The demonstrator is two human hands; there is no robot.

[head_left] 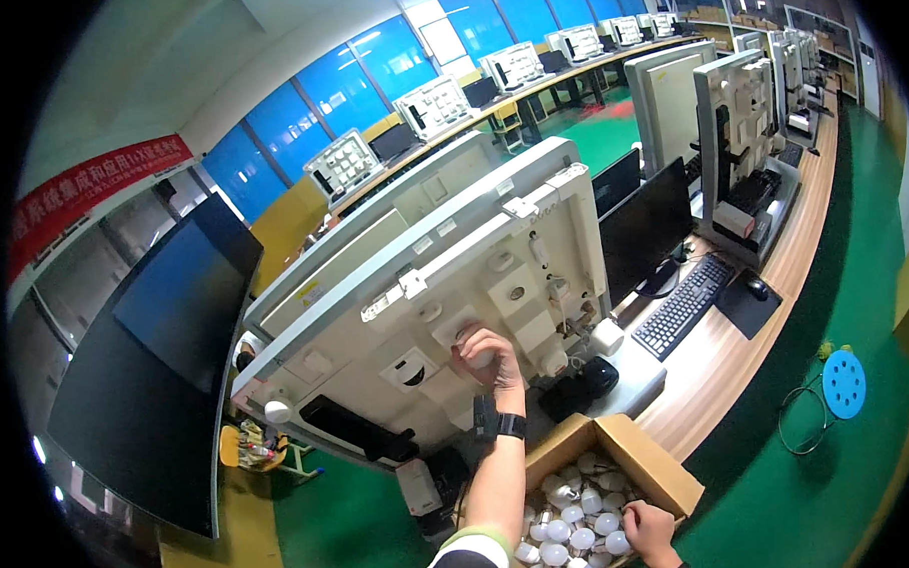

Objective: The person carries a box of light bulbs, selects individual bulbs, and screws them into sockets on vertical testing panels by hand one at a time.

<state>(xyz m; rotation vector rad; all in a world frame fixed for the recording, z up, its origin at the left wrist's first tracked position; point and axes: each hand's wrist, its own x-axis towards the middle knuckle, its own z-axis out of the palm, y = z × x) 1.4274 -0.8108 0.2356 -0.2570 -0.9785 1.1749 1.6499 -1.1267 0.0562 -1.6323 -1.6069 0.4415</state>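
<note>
My left hand (489, 355) reaches up to a pale upright board (347, 353) with its fingers closed round a white rounded light bulb (480, 359) against the panel; the fingers partly hide it. Close by on the panel are several white fittings, one a box with a dark half-round opening (409, 371). Below, an open cardboard box (646, 463) holds many white light bulbs (558, 531). My right hand (651, 534) is closed over the near right edge of this box, its fingertips on the inner side beside the bulbs. A dark band device (499, 423) is on my left wrist.
Right of the board, a wooden desk (718, 385) carries a monitor (648, 227), a keyboard (684, 306) and a mouse (757, 288). A large dark screen (157, 364) stands at left. On the green floor is a blue disc (843, 384) with holes. More boards line the desks behind.
</note>
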